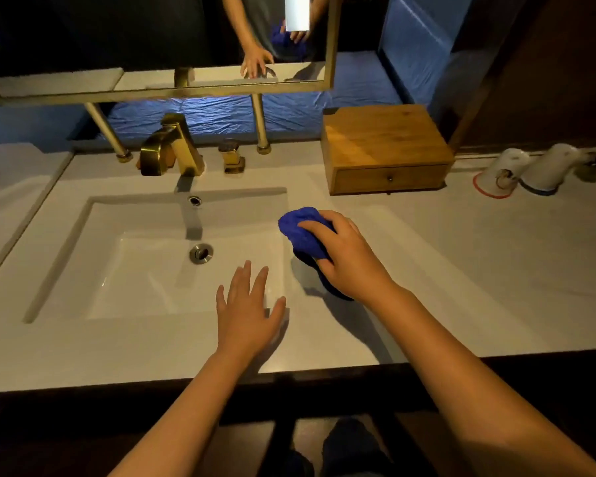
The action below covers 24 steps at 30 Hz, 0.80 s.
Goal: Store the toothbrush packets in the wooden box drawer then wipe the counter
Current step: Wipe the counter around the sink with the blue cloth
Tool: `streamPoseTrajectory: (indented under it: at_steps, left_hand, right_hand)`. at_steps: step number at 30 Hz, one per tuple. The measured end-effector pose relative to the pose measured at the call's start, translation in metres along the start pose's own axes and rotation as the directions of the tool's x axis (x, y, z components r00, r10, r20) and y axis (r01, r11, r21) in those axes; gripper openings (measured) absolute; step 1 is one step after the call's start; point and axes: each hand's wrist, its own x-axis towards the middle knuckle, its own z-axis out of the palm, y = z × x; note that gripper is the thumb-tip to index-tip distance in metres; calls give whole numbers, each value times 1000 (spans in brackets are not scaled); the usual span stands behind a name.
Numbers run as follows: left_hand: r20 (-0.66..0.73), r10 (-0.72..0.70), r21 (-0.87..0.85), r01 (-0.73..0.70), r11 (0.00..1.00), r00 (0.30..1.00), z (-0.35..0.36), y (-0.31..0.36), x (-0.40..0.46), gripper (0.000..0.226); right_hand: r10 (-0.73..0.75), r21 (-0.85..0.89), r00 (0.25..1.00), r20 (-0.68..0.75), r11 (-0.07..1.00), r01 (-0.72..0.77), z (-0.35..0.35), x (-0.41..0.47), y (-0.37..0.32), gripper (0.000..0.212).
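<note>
A wooden box (382, 139) stands at the back of the white counter (461, 263), right of the sink; its drawer (389, 179) with a small knob is shut. No toothbrush packets show. My right hand (344, 256) grips a bunched blue cloth (301, 232) and presses it on the counter just right of the basin's edge. My left hand (246, 308) lies flat, fingers spread, on the sink's front right corner, holding nothing.
A white rectangular sink (145, 270) with a metal drain fills the left. A gold faucet (171, 146) and handle (231, 156) stand behind it, under a gold-framed mirror (159, 87). Two upturned white cups (499, 172) sit at the far right.
</note>
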Motion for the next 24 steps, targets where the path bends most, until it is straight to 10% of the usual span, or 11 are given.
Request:
streamPoseTrajectory:
  at_steps: [24]
  left_hand:
    - [42, -93, 188, 84, 979, 995, 105, 188, -25, 81]
  right_hand:
    - [276, -68, 961, 18, 959, -274, -235, -206, 287, 55]
